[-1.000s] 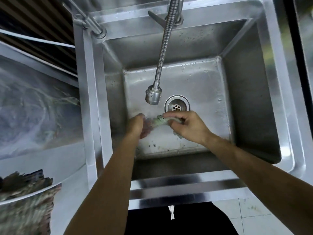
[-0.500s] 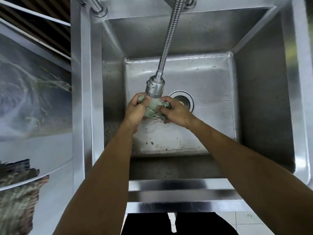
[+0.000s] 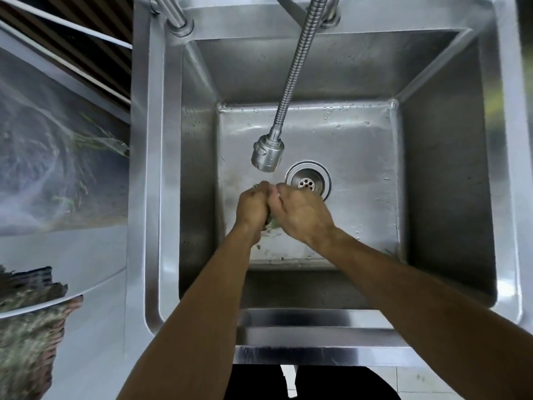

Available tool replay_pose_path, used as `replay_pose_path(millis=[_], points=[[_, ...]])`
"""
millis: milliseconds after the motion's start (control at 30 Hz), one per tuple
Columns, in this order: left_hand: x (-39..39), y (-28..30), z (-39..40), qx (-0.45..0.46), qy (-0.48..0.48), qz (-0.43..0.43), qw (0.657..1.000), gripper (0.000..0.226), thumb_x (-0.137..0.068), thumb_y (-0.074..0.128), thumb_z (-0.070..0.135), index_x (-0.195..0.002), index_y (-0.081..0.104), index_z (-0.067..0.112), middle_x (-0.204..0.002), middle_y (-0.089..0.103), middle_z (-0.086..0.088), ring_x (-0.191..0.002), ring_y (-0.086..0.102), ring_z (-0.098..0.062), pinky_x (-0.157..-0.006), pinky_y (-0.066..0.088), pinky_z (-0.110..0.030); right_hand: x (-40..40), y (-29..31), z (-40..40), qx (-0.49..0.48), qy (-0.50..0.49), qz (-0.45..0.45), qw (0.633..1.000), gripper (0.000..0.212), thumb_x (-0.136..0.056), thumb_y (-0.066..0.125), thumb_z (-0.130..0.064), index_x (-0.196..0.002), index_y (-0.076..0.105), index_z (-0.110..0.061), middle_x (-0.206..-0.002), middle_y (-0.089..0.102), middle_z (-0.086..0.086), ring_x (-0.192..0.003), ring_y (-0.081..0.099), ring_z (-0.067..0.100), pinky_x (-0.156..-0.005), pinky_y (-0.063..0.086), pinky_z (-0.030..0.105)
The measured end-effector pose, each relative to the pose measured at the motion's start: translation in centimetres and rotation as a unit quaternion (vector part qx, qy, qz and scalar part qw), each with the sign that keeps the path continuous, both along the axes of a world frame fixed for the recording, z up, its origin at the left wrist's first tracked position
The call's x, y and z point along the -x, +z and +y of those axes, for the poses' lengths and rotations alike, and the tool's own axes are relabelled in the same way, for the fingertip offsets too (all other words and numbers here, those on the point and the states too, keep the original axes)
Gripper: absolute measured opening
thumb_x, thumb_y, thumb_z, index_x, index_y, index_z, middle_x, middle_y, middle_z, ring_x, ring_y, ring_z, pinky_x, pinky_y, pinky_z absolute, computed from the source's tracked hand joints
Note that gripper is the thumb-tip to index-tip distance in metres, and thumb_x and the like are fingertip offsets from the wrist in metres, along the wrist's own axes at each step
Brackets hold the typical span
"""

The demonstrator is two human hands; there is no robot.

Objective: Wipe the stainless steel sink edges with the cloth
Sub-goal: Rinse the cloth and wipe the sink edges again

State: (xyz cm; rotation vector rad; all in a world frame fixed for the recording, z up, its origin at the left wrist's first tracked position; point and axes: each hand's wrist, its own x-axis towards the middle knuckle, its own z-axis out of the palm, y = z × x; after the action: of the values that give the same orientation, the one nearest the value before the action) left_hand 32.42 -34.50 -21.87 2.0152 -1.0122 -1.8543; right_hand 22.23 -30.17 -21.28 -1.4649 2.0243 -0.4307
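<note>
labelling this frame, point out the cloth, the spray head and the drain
cloth (image 3: 271,223): head view, green bit showing between the wrists
spray head (image 3: 266,157): head view, its metal body
drain (image 3: 307,180): head view, its strainer cup

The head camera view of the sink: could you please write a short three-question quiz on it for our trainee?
1. True or false: the cloth is wiping the sink rim.
2. Which holds the cloth? A) left hand alone B) right hand alone C) both hands
3. Fill in: the spray head hangs left of the ____.

Key: 1 false; 2 C; 3 drain.
</note>
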Motion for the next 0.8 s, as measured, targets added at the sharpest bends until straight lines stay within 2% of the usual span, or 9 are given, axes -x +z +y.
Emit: replay_pose_path(millis=[100, 200, 267, 333, 467, 533, 667, 700, 800], points=[[0.9, 0.8, -0.1, -0.033, -0.009, 0.024, 0.999, 0.036, -0.102, 0.045, 0.041, -0.082, 0.065, 0.019, -0.061, 0.064, -0.001, -0.052, 0.059, -0.015, -0.044, 0.039, -0.02, 1.9, 0.4, -1.1, -0.034, -0.054, -0.011, 0.998, 0.05, -0.108, 0.033, -0.039, -0.082, 0.066, -0.013, -0.09, 0.073, 0.018, -0.086, 0.067, 0.036, -0.072, 0.044, 0.033], [0.6, 0.7, -1.0, -0.018, 0.013, 0.019, 1.0, 0.034, -0.102, 0.048, 0.035, -0.077, 0.064, 0.019, -0.062, 0.062, 0.0, -0.061, 0.057, -0.018, -0.049, 0.041, -0.025, 0.4, 0.7, -1.5, -0.01, -0.025, -0.006, 1.0, 0.049, -0.107, 0.032, -0.037, -0.083, 0.066, -0.012, -0.087, 0.074, 0.02, -0.081, 0.068, 0.038, -0.072, 0.049, 0.038], [0.1, 0.4, -1.1, -0.022, 0.004, 0.008, 1.0, 0.033, -0.103, 0.048, 0.037, -0.08, 0.064, 0.019, -0.059, 0.059, 0.001, -0.053, 0.052, -0.015, -0.046, 0.036, -0.023, 0.3, 0.7, -1.8, -0.023, -0.005, -0.02, 1.0, 0.046, -0.108, 0.034, -0.033, -0.088, 0.068, -0.009, -0.091, 0.073, 0.021, -0.084, 0.068, 0.039, -0.075, 0.052, 0.039], [-0.1, 0.5, -1.1, -0.027, -0.017, 0.0, 0.999, 0.033, -0.103, 0.046, 0.04, -0.085, 0.065, 0.02, -0.061, 0.063, 0.002, -0.047, 0.055, -0.011, -0.042, 0.035, -0.018, 0.8, 0.4, -2.0, -0.052, -0.053, -0.057, 0.996, 0.045, -0.109, 0.034, -0.033, -0.079, 0.061, -0.012, -0.093, 0.072, 0.023, -0.089, 0.067, 0.039, -0.076, 0.05, 0.037], [-0.9, -0.2, -3.1, 0.008, 0.001, -0.028, 1.0, 0.029, -0.1, 0.049, 0.03, -0.081, 0.063, 0.014, -0.066, 0.06, -0.006, -0.059, 0.052, -0.021, -0.046, 0.036, -0.022, -1.4, -0.6, -2.2, -0.036, -0.05, -0.08, 0.995, 0.043, -0.108, 0.035, -0.036, -0.086, 0.063, -0.012, -0.089, 0.072, 0.023, -0.082, 0.066, 0.041, -0.072, 0.046, 0.041], [-1.1, -0.2, -3.0, 0.005, 0.014, -0.045, 0.999, 0.029, -0.1, 0.049, 0.029, -0.078, 0.063, 0.016, -0.063, 0.06, -0.002, -0.055, 0.053, -0.019, -0.042, 0.036, -0.019, -1.8, -0.9, -2.7, -0.058, -0.068, -0.099, 0.991, 0.043, -0.109, 0.034, -0.035, -0.083, 0.06, -0.013, -0.092, 0.071, 0.023, -0.086, 0.066, 0.039, -0.069, 0.043, 0.038], [-1.6, -0.3, -1.3, -0.038, 0.015, -0.072, 0.997, 0.029, -0.099, 0.049, 0.033, -0.083, 0.066, 0.016, -0.076, 0.067, -0.005, -0.069, 0.061, -0.021, -0.056, 0.045, -0.027, -2.4, -1.1, -2.1, -0.081, -0.028, -0.093, 0.992, 0.041, -0.108, 0.034, -0.024, -0.091, 0.067, -0.006, -0.095, 0.073, 0.018, -0.082, 0.069, 0.038, -0.074, 0.055, 0.043], [-1.5, -0.2, -1.0, -0.049, 0.018, -0.068, 0.996, 0.03, -0.1, 0.048, 0.033, -0.084, 0.066, 0.016, -0.078, 0.067, -0.006, -0.07, 0.061, -0.022, -0.056, 0.045, -0.028, -2.1, -1.2, -1.9, -0.088, -0.005, -0.071, 0.994, 0.04, -0.108, 0.035, -0.024, -0.093, 0.068, -0.007, -0.095, 0.073, 0.017, -0.083, 0.07, 0.038, -0.075, 0.057, 0.044], [-0.6, 0.3, -1.2, -0.053, -0.002, -0.045, 0.998, 0.031, -0.101, 0.045, 0.034, -0.082, 0.062, 0.017, -0.071, 0.06, -0.005, -0.06, 0.053, -0.018, -0.048, 0.037, -0.023, -0.8, -1.1, -1.7, -0.086, -0.057, -0.046, 0.994, 0.049, -0.108, 0.033, -0.034, -0.086, 0.069, -0.009, -0.093, 0.074, 0.018, -0.087, 0.068, 0.034, -0.08, 0.054, 0.04]])
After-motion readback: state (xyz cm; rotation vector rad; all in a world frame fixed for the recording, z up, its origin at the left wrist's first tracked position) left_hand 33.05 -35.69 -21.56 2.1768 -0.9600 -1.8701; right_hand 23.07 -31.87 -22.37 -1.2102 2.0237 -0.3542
